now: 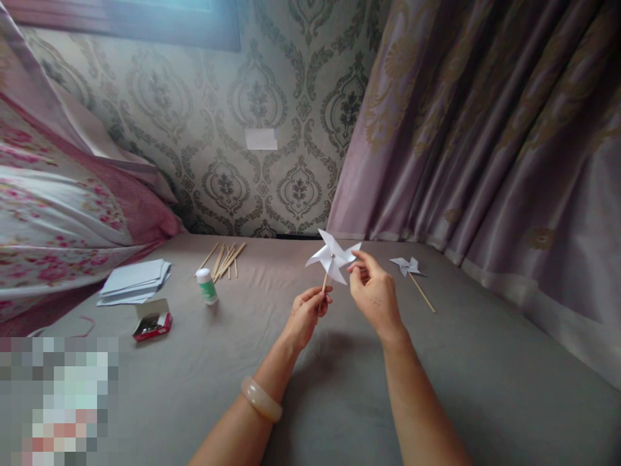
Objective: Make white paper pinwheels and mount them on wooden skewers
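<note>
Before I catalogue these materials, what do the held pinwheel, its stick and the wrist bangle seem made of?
Pinwheel: likely thin white paper, matte, with crisp edges. Stick: probably bare wood, pale tan and dull. Bangle: stone or plastic, can't tell; cream, with glossy highlights.

Behind, patterned wall (160, 110) – grey-green damask medallions on pale ground. Small whitish card (261, 139) flat against it, near middle. Upper left, part of dark-edged panel (145, 26), bluish glow at top. Right, mauve curtain (466, 129) in deep folds, gold flower motifs. Left, draped cloth (58, 226) – white with pink blossoms, rosy band. Below, wide surface (485, 401) under plain grey-beige cover, faintly creased.
</note>
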### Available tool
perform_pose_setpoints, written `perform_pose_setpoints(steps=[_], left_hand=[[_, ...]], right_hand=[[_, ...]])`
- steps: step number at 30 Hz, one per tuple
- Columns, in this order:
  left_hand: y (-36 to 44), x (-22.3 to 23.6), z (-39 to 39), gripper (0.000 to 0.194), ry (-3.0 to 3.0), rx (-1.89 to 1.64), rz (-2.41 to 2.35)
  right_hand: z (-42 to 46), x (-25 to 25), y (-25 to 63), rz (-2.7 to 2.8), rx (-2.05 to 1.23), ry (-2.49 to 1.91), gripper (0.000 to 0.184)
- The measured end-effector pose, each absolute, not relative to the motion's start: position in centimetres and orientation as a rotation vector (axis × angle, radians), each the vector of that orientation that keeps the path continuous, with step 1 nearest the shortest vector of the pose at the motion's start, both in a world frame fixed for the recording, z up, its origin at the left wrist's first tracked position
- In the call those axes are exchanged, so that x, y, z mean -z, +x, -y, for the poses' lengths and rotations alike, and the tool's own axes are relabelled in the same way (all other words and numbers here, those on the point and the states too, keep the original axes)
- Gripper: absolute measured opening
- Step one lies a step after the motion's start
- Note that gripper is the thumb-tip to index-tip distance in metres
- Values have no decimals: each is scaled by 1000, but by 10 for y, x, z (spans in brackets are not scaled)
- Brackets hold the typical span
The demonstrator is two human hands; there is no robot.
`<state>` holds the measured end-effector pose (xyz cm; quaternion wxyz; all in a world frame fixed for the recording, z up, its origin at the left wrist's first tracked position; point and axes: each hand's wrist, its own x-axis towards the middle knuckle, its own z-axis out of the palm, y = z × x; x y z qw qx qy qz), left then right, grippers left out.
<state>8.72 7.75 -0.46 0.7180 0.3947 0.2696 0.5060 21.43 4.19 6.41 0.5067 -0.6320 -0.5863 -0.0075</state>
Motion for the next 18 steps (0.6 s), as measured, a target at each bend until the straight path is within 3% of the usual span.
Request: perform_pose_setpoints(steps=[3, 5, 7, 11, 18], left_hand=[[89, 8, -78, 10, 894, -1132, -609], [90, 9, -78, 11, 894, -1133, -618], [90, 9, -78, 11, 858, -1123, -620], [90, 8, -78, 29, 756, -1099, -604], [87, 16, -86, 16, 753, -1065, -744]], right_hand=[[-46, -59, 218, 1393, 7, -1678, 53], [-49, -54, 218, 1440, -82, -1707, 53], [-52, -48, 217, 1463, -182, -1677, 51], [-61, -36, 219, 1457, -356, -1601, 42], [-66, -22, 242, 1427, -596, -1610, 33]])
